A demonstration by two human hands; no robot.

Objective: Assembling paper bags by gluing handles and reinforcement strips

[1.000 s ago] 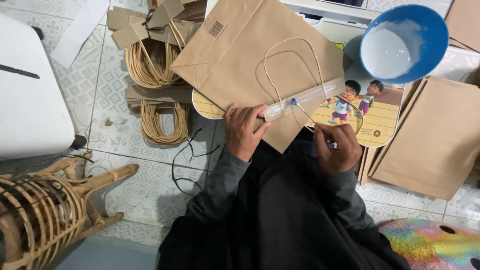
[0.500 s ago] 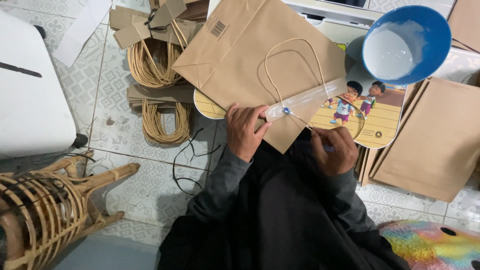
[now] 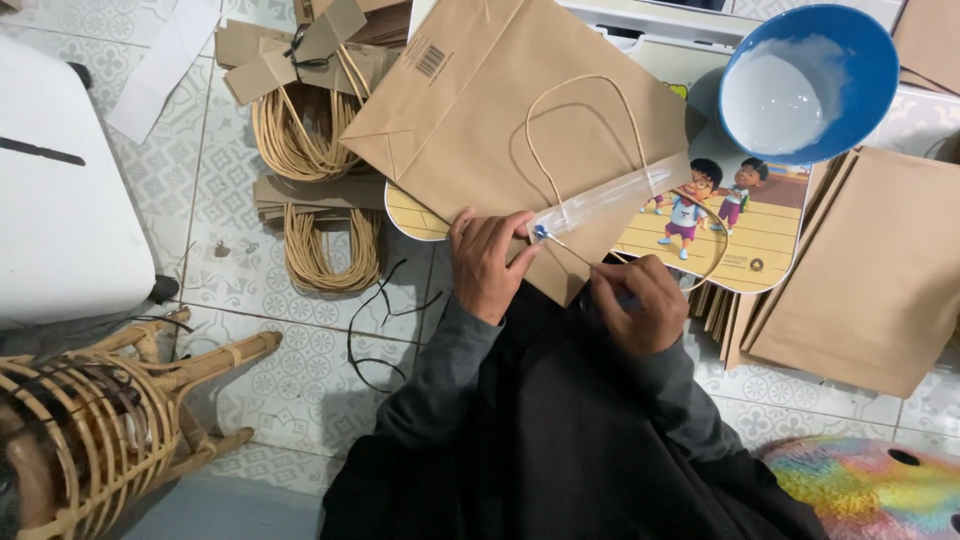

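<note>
A flat brown paper bag point(image 3: 500, 130) lies on a small cartoon-printed table point(image 3: 745, 245), its twine handle point(image 3: 585, 110) looped on top. A wet, shiny strip point(image 3: 610, 195) runs along the bag's near edge. My left hand point(image 3: 488, 262) presses flat on the bag's near corner, fingers apart. My right hand point(image 3: 635, 303) is closed on a thin stick brush whose blue tip point(image 3: 541, 232) touches the left end of the strip, right by my left fingertips.
A blue bowl of white paste point(image 3: 805, 85) sits at the table's far right. Stacked brown bags point(image 3: 870, 270) lie right. Bundles of twine handles point(image 3: 310, 140) rest on the tiled floor at left, by a white box point(image 3: 60, 190) and a rattan stool point(image 3: 100, 420).
My right hand has drawn the brush tip leftward along the strip, from near its middle to its left end. My left hand stayed on the bag.
</note>
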